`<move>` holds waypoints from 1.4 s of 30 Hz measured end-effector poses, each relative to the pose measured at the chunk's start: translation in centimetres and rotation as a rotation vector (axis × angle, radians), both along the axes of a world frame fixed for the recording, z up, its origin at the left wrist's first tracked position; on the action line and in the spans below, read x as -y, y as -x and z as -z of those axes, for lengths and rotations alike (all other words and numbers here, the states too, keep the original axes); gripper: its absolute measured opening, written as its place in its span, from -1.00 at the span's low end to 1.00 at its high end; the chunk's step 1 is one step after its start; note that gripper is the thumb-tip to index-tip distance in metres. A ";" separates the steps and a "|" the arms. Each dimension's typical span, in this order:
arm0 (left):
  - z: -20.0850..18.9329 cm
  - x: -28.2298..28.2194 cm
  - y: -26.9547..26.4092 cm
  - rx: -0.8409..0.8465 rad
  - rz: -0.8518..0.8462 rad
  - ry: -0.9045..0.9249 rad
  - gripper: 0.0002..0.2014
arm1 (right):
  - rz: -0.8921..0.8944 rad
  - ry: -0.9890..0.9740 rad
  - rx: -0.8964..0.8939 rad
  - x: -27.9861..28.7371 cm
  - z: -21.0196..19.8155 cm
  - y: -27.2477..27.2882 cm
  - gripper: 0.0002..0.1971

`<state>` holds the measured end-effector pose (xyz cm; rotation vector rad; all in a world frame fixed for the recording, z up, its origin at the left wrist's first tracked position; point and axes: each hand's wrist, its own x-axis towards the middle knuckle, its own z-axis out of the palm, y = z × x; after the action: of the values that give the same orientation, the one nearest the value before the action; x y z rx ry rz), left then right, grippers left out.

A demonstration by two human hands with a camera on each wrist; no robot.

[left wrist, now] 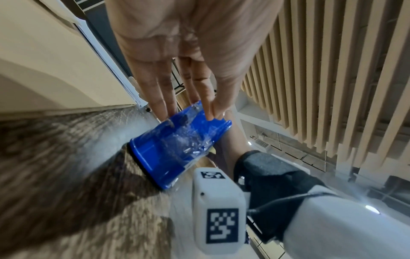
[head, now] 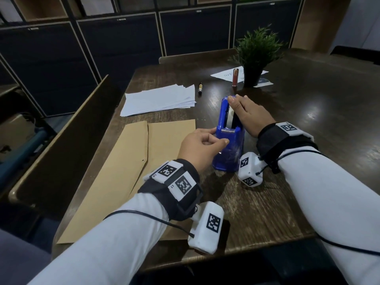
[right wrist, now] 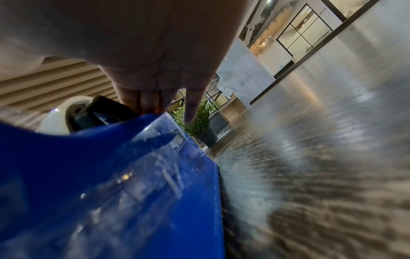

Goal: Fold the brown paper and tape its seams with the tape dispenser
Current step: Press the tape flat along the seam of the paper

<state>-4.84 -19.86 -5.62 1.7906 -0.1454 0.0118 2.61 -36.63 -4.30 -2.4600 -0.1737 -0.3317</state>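
Observation:
The blue tape dispenser stands on the dark wooden table, its cutter end toward me. My left hand is at that cutter end, where thumb and index finger pinch the clear tape; in the left wrist view the fingertips meet at the top of the dispenser, whose front is covered in wrinkled tape. My right hand lies along the top of the dispenser, fingers straight over the blue body. The brown paper lies flat to the left, folded, with neither hand on it.
A stack of white sheets lies behind the brown paper, with a small dark marker beside it. Farther back stand a potted plant, a reddish tube and a white sheet. A chair back stands at the left table edge.

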 end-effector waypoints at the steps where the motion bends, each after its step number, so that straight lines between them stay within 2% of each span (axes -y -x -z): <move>1: 0.0 -0.1 -0.1 -0.003 0.001 0.004 -0.76 | -0.001 0.001 -0.001 0.0 0.0 0.0 -0.35; 9: 0.0 -0.3 0.0 0.031 0.001 -0.054 -0.81 | -0.006 -0.017 0.000 0.0 -0.3 0.4 -0.35; 12: -0.6 -0.2 0.1 0.043 0.002 -0.111 -0.77 | 0.001 -0.012 -0.007 -0.1 -0.4 0.5 -0.36; 15: -0.9 -0.4 0.3 0.051 0.010 -0.180 -0.80 | 0.001 -0.017 -0.012 -0.2 -0.5 0.7 -0.35; 18: -0.7 -0.9 0.4 0.005 0.055 -0.248 -0.78 | 0.001 -0.038 -0.029 -0.3 -0.8 1.0 -0.34; 22: -1.5 -2.0 0.7 -0.056 0.131 -0.192 -0.79 | 0.009 -0.038 -0.056 -0.3 -1.1 1.1 -0.34; 24: -2.5 -2.8 1.0 -0.022 0.138 -0.202 -0.80 | 0.011 -0.060 -0.086 -0.2 -1.4 0.9 -0.33; 28: -3.9 -4.8 1.8 0.069 0.118 -0.227 -0.76 | 0.006 -0.051 -0.167 -0.3 -2.8 1.1 -0.18; 32: -4.1 -7.0 1.9 0.081 0.042 -0.169 -0.68 | -0.025 0.005 0.046 -1.7 -4.9 2.7 -0.44; 35: -4.2 -8.2 1.9 0.053 -0.032 -0.110 -0.57 | -0.092 -0.070 0.139 -3.8 -5.8 4.1 -0.72; 38: -4.4 -8.9 2.1 0.054 -0.085 -0.089 -0.48 | -0.208 -0.146 0.061 -6.2 -5.9 5.1 -0.78; 42: -4.5 -9.6 2.5 0.089 -0.106 -0.123 -0.50 | -0.319 -0.212 -0.090 -8.6 -5.4 6.2 -0.76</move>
<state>-7.33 -10.23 -1.13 1.9200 -0.1172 0.1612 -3.57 -28.02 1.05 -2.1884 -0.4614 -0.0949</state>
